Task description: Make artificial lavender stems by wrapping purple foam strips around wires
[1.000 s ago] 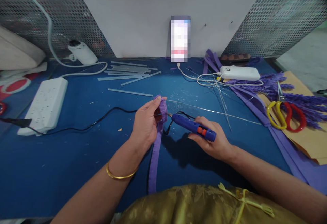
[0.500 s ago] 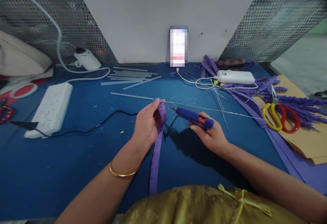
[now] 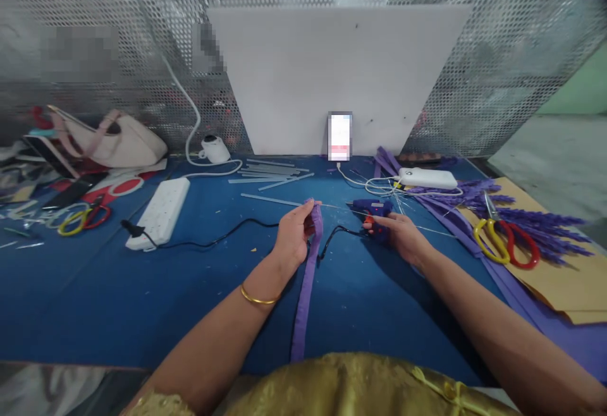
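Note:
Between its pinched thumb and fingers, my left hand (image 3: 290, 234) holds one end of a purple strip (image 3: 306, 289), which hangs down toward me. A thin wire (image 3: 434, 231) runs from those fingertips to the right, past the glue gun. My right hand (image 3: 403, 237) is closed round the handle of a dark blue glue gun (image 3: 370, 205) with an orange-red trigger. Its nozzle points left toward the strip, a gap away from it. A black cord (image 3: 344, 229) trails from the gun. Part of the handle is hidden by my fingers.
Clear glue sticks (image 3: 272, 172) lie behind my left hand. A white power strip (image 3: 161, 210) stands left. Scissors (image 3: 507, 242), purple flower stems (image 3: 535, 217) and brown paper (image 3: 564, 286) are at right. A phone (image 3: 340, 136) leans on the white board (image 3: 303, 74).
The view has tilted up, showing more of the wall and the table's left side. My right hand has turned the glue gun side-on and drawn it slightly away from the strip. My left hand keeps its pinch.

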`<state>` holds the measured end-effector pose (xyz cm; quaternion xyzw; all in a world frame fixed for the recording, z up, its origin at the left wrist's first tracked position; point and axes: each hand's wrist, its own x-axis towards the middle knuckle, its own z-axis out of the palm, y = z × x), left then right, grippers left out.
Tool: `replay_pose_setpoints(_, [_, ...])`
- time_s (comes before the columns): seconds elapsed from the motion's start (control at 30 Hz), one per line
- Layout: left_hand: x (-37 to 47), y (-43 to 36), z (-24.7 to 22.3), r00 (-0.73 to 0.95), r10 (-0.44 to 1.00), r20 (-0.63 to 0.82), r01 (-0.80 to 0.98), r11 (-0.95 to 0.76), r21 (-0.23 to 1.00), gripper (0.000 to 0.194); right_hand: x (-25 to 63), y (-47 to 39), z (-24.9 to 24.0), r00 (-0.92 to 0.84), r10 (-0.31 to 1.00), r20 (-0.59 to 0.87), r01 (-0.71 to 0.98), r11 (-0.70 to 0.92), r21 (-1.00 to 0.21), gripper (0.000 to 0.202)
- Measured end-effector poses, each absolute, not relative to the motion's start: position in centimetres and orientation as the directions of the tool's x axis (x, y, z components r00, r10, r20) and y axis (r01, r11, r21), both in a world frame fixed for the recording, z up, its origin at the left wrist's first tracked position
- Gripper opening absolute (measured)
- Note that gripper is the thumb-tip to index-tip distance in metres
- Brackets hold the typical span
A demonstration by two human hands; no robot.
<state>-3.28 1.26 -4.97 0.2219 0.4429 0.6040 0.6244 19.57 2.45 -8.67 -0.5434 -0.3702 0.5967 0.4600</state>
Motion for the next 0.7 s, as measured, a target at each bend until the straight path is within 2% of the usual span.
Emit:
replay_pose_setpoints(0.03, [-3.3, 1.2, -4.8, -0.128, 0.953, -0.274, -0.558, 0.159, 0.815, 0.033, 19.9, 2.6, -8.7, 0.026, 0.965, -0.261, -0.055, -0.259, -0.964, 0.031])
replay_pose_setpoints(0.1, [-3.5, 1.2, -4.5, -0.146, 0.958, -0.248, -0.558, 0.127, 0.820, 0.033, 20.8, 3.0, -8.9, 0.046, 0.995, -0.092, 0.268, -0.101, -0.958, 0.035])
replay_pose_setpoints(0.13, [-3.5, 1.2, -4.4, -0.155, 0.960, -0.234, -0.558, 0.111, 0.823, 0.032, 21.2, 3.2, -8.9, 0.071, 0.998, -0.003, 0.500, -0.038, -0.865, 0.035])
replay_pose_setpoints(0.17, [-3.6, 1.3, -4.2, -0.161, 0.962, -0.221, -0.557, 0.096, 0.825, 0.031, 21.6, 3.3, -9.0, 0.068, 0.996, 0.051, 0.704, -0.011, -0.710, 0.035])
replay_pose_setpoints(0.23, [-3.6, 1.4, -3.9, -0.174, 0.963, -0.203, -0.555, 0.074, 0.828, 0.030, 22.3, 3.5, -8.9, 0.059, 0.993, 0.102, 0.827, 0.009, -0.562, 0.038])
replay_pose_setpoints(0.37, [-3.5, 1.5, -2.7, -0.188, 0.964, -0.189, -0.553, 0.055, 0.831, 0.025, 22.8, 3.5, -8.5, 0.010, 0.994, 0.110, 0.889, 0.042, -0.457, 0.045])
replay_pose_setpoints(0.5, [-3.4, 1.0, -0.3, -0.146, 0.975, -0.169, -0.548, 0.062, 0.834, 0.016, 22.7, 3.2, -8.3, -0.003, 0.989, 0.150, 0.928, 0.059, -0.368, 0.040])
replay_pose_setpoints(0.6, [-4.6, 0.6, 2.6, -0.083, 0.991, -0.103, -0.567, 0.038, 0.823, 0.005, 22.4, 2.6, -8.2, -0.025, 0.955, 0.295, 0.951, 0.114, -0.289, 0.036])
replay_pose_setpoints(0.7, [-7.5, 1.0, 5.6, -0.214, 0.974, -0.075, -0.614, -0.074, 0.786, 0.007, 21.3, 2.1, -8.0, -0.167, 0.857, 0.488, 0.929, 0.302, -0.212, 0.038])
